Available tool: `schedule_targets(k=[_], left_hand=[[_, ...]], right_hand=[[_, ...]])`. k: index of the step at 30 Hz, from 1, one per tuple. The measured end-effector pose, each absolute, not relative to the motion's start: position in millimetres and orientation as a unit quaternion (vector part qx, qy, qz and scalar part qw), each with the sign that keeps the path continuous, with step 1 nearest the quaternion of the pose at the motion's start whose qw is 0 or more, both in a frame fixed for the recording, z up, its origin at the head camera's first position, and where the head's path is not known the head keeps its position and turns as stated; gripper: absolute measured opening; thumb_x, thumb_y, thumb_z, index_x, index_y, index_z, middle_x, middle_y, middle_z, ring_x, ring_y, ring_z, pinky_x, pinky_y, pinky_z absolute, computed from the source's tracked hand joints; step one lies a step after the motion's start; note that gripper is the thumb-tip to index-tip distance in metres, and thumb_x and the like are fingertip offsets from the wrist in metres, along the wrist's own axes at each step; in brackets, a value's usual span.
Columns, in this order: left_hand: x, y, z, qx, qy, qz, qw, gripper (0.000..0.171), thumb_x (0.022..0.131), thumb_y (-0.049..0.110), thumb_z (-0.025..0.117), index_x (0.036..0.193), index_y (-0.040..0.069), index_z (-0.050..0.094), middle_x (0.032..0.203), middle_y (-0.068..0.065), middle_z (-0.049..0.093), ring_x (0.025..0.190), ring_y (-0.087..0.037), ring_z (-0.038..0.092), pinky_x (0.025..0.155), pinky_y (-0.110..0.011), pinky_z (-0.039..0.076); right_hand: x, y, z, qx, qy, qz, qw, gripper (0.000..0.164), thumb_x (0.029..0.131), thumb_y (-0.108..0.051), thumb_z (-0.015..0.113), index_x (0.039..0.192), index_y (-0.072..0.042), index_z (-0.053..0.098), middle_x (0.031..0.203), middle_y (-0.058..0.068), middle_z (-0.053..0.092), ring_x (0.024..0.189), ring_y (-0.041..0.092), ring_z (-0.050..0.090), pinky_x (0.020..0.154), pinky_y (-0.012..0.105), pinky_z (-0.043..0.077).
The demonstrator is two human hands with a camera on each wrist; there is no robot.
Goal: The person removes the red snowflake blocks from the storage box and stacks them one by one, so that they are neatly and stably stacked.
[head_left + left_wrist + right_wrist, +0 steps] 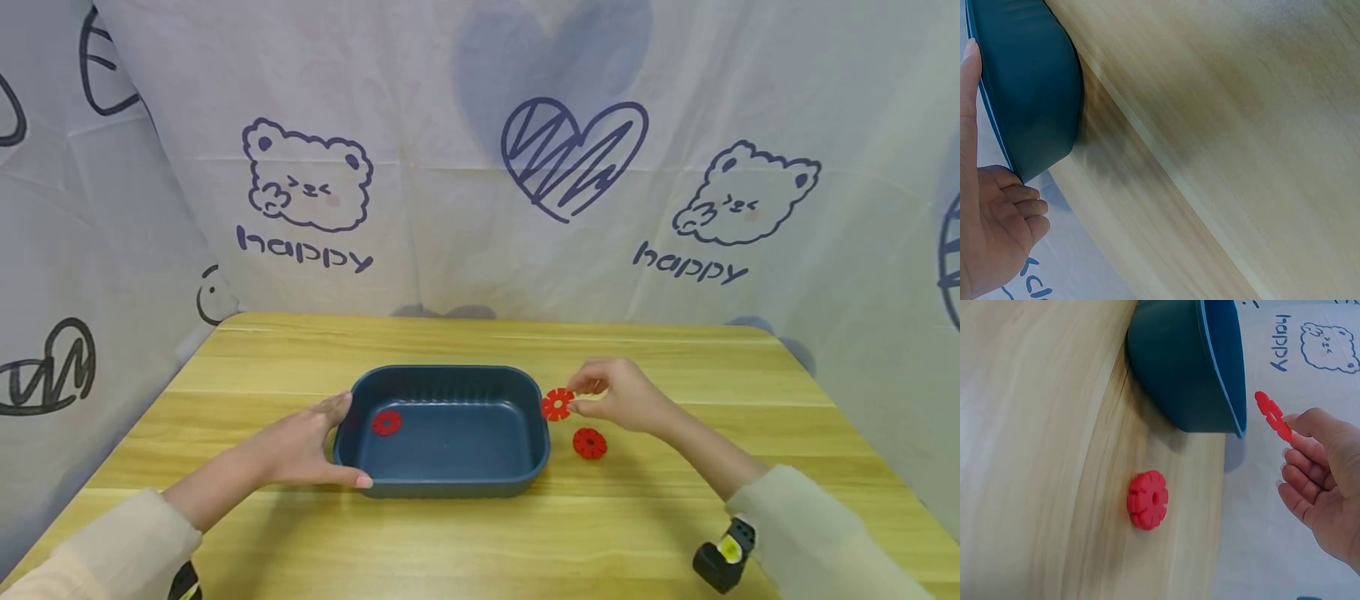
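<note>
A dark blue rectangular tub [450, 479] sits mid-table with one red notched disc [387, 422] lying inside at its left. My left hand [318, 446] holds the tub's left end, thumb along the near wall and fingers at the rim; the left wrist view shows the tub's outer wall [1029, 87] against that hand [994, 231]. My right hand [615, 396] pinches a second red disc [557, 404] just above the tub's right rim; the disc [1272, 415] shows edge-on at the fingertips [1300, 440]. A third red disc [590, 443] lies flat on the table right of the tub, also seen as disc [1147, 500].
The wooden table [675, 533] stretches around the tub. A white printed cloth [480, 167] with bears and a heart hangs behind and at both sides. A black wrist device [723, 558] shows at the right sleeve.
</note>
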State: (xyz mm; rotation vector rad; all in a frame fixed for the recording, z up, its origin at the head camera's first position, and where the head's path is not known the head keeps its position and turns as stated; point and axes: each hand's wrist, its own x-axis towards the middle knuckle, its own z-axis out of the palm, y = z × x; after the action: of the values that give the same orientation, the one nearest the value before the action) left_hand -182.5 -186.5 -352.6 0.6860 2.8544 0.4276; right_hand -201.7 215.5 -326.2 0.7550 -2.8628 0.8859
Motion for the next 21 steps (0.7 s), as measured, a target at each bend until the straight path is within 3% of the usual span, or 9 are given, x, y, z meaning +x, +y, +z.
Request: schedule_targets(k=[12, 21], left_hand=[[-183, -188, -355, 0.224, 0.959, 0.148, 0.084, 0.119, 0.064, 0.072, 0.065, 0.141, -0.011, 0.027, 0.147, -0.029, 0.027, 0.132, -0.047, 0.032, 0.103, -0.057, 0.033], [-183, -188, -353, 0.227, 0.958, 0.151, 0.089, 0.119, 0.065, 0.072, 0.065, 0.141, -0.012, 0.027, 0.147, -0.029, 0.027, 0.133, -0.046, 0.031, 0.103, -0.057, 0.033]], right_hand=[[-191, 242, -338, 0.217, -0.922, 0.313, 0.062, 0.010, 0.076, -0.005, 0.073, 0.084, -0.002, 0.070, 0.082, 0.005, 0.066, 0.073, 0.010, 0.055, 0.068, 0.023, 0.051], [-183, 252, -364, 0.188, -0.924, 0.322, 0.083, 0.009, 0.075, -0.005, 0.073, 0.083, -0.004, 0.071, 0.083, 0.004, 0.067, 0.074, 0.011, 0.056, 0.069, 0.026, 0.051]])
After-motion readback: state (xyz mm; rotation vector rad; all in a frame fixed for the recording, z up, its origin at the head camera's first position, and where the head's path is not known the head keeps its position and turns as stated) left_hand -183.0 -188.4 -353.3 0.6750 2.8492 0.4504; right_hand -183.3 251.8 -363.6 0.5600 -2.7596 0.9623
